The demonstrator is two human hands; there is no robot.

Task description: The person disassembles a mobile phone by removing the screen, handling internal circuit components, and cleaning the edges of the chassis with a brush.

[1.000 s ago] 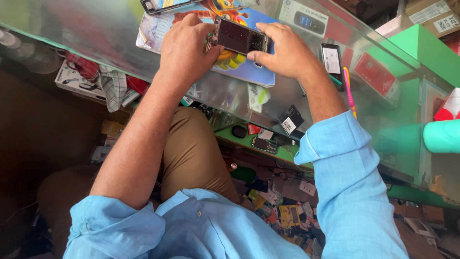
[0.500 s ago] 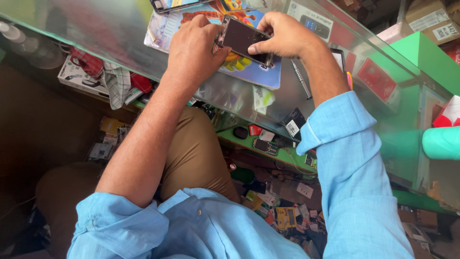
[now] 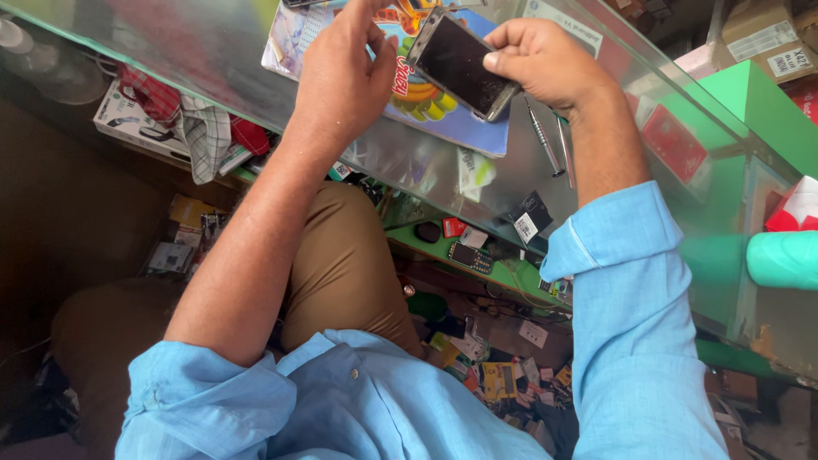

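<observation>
Glass desk (image 3: 256,77) below us: from the head view, our right hand (image 3: 545,64) now grips the phone (image 3: 460,64) alone, tilted above the colourful book (image 3: 443,119). Our left hand (image 3: 341,81) has let go, fingers loosely curled, empty beside it.

A slim rectangular smartphone with a dark, scuffed glass screen and silver edges (image 3: 460,63) is tilting diagonally, screen up, just above the glass counter.

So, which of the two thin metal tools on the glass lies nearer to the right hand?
The right tool, partly hidden against the wrist of the right hand. The left tool, with a ridged grip, lies apart.
</observation>
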